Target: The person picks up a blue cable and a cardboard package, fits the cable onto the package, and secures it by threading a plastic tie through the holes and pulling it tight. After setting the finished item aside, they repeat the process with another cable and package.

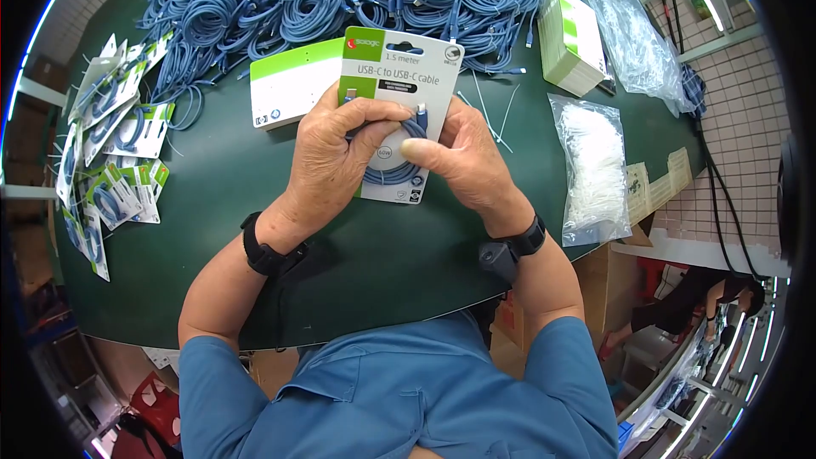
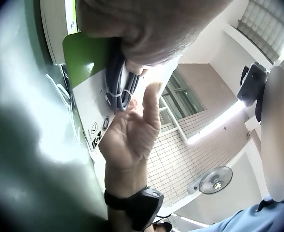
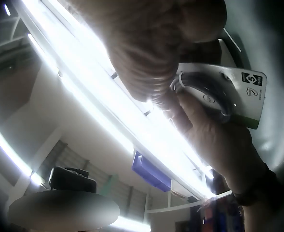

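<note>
In the head view a white and green USB-C cable card (image 1: 408, 72) is held up over the table with a coiled blue-grey cable (image 1: 393, 177) on its front. My left hand (image 1: 327, 153) grips the card from the left, its thumb and curled index finger at the coil. From the right edge my right hand (image 1: 476, 161) holds the card, thumb on the front over the coil and fingers hidden behind. White ties round the coil (image 2: 117, 84) show in the left wrist view. The right wrist view shows the printed lower end of the card (image 3: 250, 104).
Behind the card lies a stack of blank-faced cards (image 1: 293, 89). Loose coiled cables (image 1: 314, 0) heap along the back. Finished-looking cable packs (image 1: 110, 136) pile at left. Another card stack (image 1: 574, 42), a bag of white ties (image 1: 592, 170) and clear plastic bags (image 1: 633, 38) lie at right.
</note>
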Tool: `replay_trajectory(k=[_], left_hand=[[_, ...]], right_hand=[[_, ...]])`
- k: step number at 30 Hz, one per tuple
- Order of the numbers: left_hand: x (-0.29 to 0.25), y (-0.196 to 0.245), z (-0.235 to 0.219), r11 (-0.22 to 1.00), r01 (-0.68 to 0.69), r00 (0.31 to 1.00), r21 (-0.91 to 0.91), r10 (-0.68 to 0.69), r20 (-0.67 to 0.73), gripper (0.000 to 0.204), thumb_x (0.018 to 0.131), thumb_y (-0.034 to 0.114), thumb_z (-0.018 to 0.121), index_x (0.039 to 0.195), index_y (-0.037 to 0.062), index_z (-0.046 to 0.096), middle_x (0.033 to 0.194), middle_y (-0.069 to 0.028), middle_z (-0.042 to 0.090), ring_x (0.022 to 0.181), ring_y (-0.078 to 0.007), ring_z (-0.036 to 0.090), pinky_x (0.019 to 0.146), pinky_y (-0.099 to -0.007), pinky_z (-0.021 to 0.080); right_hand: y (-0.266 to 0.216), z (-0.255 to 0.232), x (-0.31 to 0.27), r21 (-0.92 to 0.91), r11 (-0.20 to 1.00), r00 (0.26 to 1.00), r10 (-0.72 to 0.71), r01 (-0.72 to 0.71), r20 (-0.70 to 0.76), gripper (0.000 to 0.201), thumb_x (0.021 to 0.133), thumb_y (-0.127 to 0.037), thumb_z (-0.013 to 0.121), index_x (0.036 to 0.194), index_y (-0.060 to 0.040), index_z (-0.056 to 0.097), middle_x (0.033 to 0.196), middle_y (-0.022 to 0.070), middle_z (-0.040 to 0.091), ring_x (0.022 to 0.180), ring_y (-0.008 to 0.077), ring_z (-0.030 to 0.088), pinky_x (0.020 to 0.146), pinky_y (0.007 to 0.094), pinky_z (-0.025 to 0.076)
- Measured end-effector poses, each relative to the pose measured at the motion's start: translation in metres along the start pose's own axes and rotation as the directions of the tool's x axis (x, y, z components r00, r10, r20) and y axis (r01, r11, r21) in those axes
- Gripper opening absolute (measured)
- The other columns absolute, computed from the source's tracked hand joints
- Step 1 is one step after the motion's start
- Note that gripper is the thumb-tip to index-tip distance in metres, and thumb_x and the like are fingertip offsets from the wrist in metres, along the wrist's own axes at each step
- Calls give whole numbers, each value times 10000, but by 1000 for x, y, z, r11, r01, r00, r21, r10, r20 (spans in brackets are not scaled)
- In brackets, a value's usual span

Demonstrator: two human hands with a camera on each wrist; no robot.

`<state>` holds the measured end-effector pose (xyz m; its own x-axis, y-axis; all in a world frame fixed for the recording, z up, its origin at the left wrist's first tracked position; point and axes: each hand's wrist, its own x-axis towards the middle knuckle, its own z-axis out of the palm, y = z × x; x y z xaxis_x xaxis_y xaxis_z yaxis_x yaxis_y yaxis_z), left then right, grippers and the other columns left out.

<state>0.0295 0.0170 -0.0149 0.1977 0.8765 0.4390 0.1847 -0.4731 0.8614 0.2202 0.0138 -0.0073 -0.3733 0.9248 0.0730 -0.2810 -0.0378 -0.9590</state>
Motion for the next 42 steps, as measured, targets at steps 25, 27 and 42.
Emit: replay_trajectory(k=[25, 27, 42], left_hand=[[-7, -6, 4, 997, 69, 997, -32, -70, -24, 142, 945, -3, 727, 1083, 30, 734, 1112, -88, 683, 997, -176, 691, 865, -303, 557], [-7, -8, 3, 996, 88, 996, -34, -89, -20, 150, 947, -1, 726, 1093, 31, 731, 1111, -87, 682, 1003, -176, 688, 877, -302, 554], [-7, -10, 5, 997, 69, 997, -37, -71, -38, 169, 955, 0, 713, 1122, 23, 709, 1115, -95, 678, 1010, -191, 695, 883, -310, 566]], right_hand=[[8, -4, 8, -159, 954, 941, -283, 255, -184, 553, 1041, -46, 578, 1538, 49, 357, 1275, 190, 673, 1120, 186, 679, 972, 308, 537], [4, -10, 5, -168, 985, 992, -62, 43, -107, 460, 1047, -104, 613, 1456, 57, 476, 1251, 165, 692, 1108, 172, 680, 976, 307, 536], [19, -8, 3, 164, 967, 976, 209, -197, -60, 318, 1068, -200, 626, 1269, 43, 667, 1181, 98, 732, 1007, 139, 703, 889, 306, 578]])
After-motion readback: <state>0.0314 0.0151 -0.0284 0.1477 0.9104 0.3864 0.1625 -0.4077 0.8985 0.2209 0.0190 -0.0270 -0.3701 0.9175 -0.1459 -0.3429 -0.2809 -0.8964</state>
